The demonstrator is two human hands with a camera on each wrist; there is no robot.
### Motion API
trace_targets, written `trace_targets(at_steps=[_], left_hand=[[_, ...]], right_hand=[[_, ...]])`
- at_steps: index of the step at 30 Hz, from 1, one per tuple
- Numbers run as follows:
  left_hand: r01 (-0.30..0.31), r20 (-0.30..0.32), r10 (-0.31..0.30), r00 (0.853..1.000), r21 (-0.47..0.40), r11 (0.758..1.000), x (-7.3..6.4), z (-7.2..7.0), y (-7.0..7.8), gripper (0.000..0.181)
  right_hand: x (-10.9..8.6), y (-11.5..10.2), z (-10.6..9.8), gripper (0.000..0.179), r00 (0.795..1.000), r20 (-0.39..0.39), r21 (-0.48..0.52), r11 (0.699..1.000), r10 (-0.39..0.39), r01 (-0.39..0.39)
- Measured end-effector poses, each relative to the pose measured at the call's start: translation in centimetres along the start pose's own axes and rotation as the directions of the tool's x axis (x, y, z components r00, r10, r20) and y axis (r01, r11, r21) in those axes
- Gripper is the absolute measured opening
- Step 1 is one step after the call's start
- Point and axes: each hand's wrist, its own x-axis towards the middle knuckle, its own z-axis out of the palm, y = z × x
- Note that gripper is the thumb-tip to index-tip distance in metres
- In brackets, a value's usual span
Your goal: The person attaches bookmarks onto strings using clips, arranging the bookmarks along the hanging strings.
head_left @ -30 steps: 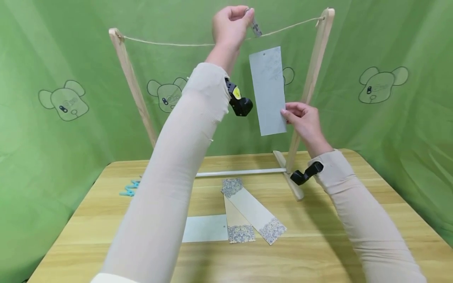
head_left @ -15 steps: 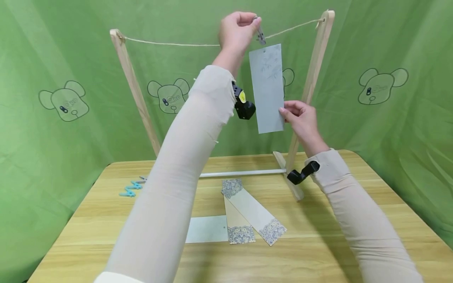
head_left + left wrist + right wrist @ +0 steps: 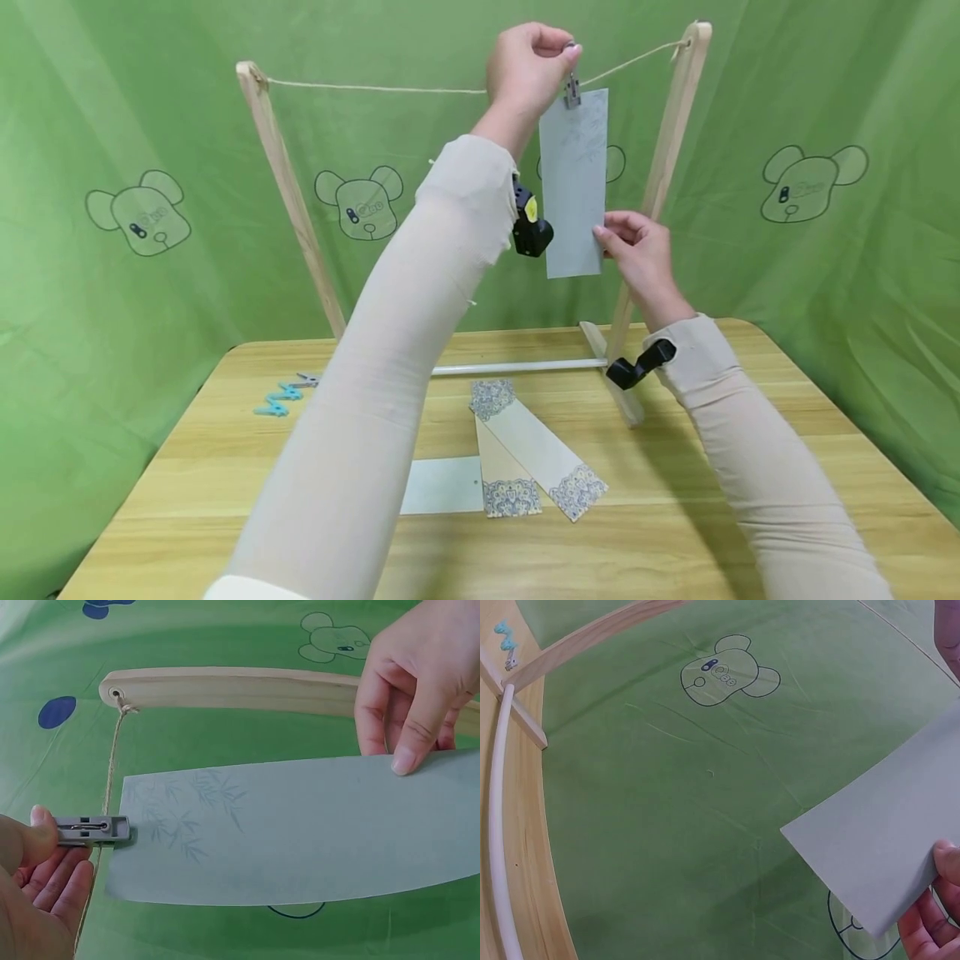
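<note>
- The card [image 3: 573, 192] is up in the air toward the right end of the string [image 3: 375, 87], long axis nearly upright, its top edge just below the line.
- The left hand [image 3: 528, 71], above and to the left, is nearer that edge; its thumb and fingers pinch the clip [image 3: 573, 92].
- From here the clip points down, its nose overlapping the card's top edge about midway along, the string crossing at the clip; whether it bites both, I can't tell.
- Lower down, the right hand [image 3: 641, 254] pinches the card's right side, near the bottom.
</note>
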Motion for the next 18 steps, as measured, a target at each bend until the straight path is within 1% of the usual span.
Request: trace_targets(at_steps=[5,11,14,18], left_hand=[[-0.009,-0.004,0.009,1.000,0.004,1.000,-0.11,0.07,0.03,0.015],[-0.007,0.014,0.007,1.000,0.013,1.000,-0.26,0.23,-0.04,0.014],[-0.010,0.020,0.009,1.000,0.031,0.999,-0.32,0.37,-0.07,0.014],[-0.009,0.035,0.006,0.999,0.068,0.998,-0.37,0.51,-0.04,0.015]], right_hand=[[0.07,0.03,0.05,0.014,1.000,-0.007,0.005,1.000,0.004,-0.004],[0.12,-0.05,0.15,0.013,1.000,-0.002,-0.004,1.000,-0.008,0.008],[0.06,-0.12,0.16,0.013,1.000,-0.002,-0.003,1.000,-0.006,0.006],[-0.08,-0.14,0.14,0.014,1.000,-0.015,0.024,1.000,-0.003,0.004]])
